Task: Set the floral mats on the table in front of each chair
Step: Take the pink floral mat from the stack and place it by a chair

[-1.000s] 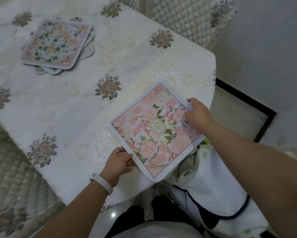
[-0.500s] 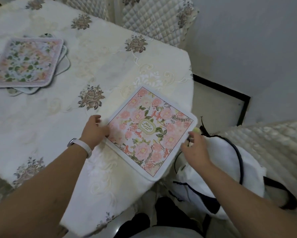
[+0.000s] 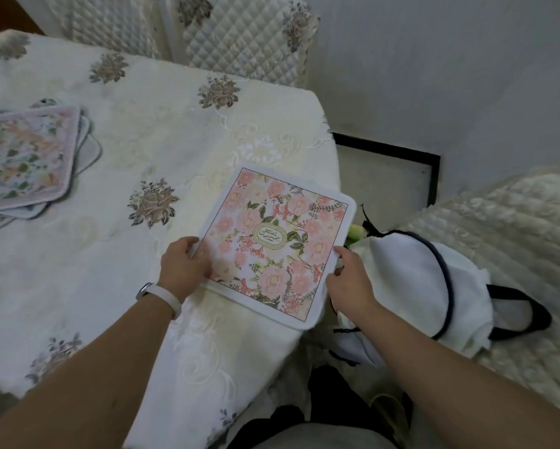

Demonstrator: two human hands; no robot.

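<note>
So the pink floral mat sits turned like a diamond at the near right corner of the table, and its right side and near corner poke out past the table edge. It's pretty much where it was half a second ago. What's changed is the hands. The right hand was hanging over by the bag back then, and now it's on the mat's right edge with the fingers curled round the white border, pinching it. The left hand was just resting against the left corner. It's slid a bit nearer and now grips that corner, thumb on the printed side and fingers curled at the edge. There's a white wristband on that arm. As for containers, there's a white bag with dark trim slumped on the quilted chair seat just right of the table. Something pale greenish peeks out of its mouth right beside the mat's edge, but I can't tell what it is. Further out, the stack of mats is well apart at the left of the table. Two quilted chairs stand at the far side.
</note>
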